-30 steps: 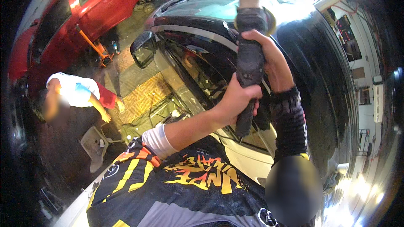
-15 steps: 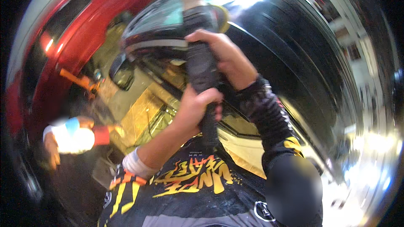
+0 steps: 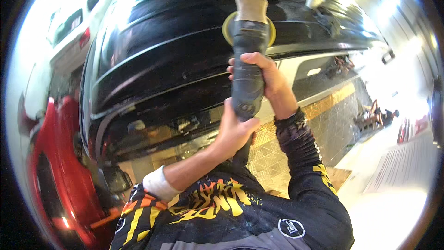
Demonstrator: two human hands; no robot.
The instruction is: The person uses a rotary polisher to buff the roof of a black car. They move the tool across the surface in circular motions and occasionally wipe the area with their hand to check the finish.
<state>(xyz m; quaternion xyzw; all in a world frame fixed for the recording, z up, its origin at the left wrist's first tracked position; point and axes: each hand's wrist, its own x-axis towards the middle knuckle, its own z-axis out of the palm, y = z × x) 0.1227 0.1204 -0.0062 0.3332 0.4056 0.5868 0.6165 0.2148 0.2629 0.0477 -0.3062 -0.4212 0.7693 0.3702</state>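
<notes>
A dark power polisher (image 3: pixel 247 76) with a tan head and a yellow pad (image 3: pixel 226 30) is held in both my hands. My right hand (image 3: pixel 268 71) wraps round the middle of its body, just below the head. My left hand (image 3: pixel 235 132) is closed round the rear end, thumb over the side. The pad lies over the roof of a glossy black car (image 3: pixel 180 32); its underside is hidden by the tool, so contact cannot be seen.
Farther right on the car's roof are a pale cup-like thing (image 3: pixel 314 0) and something dark beside it. A red car (image 3: pixel 64 171) stands at the left, a white vehicle (image 3: pixel 76 23) beyond. Off to the right, a blurred person (image 3: pixel 379 115) appears low down. A side mirror (image 3: pixel 118 180) juts out.
My view has swung to the right along the black car. The polisher has gone from beside the windscreen to over the roof; both hands keep their grip on it.
</notes>
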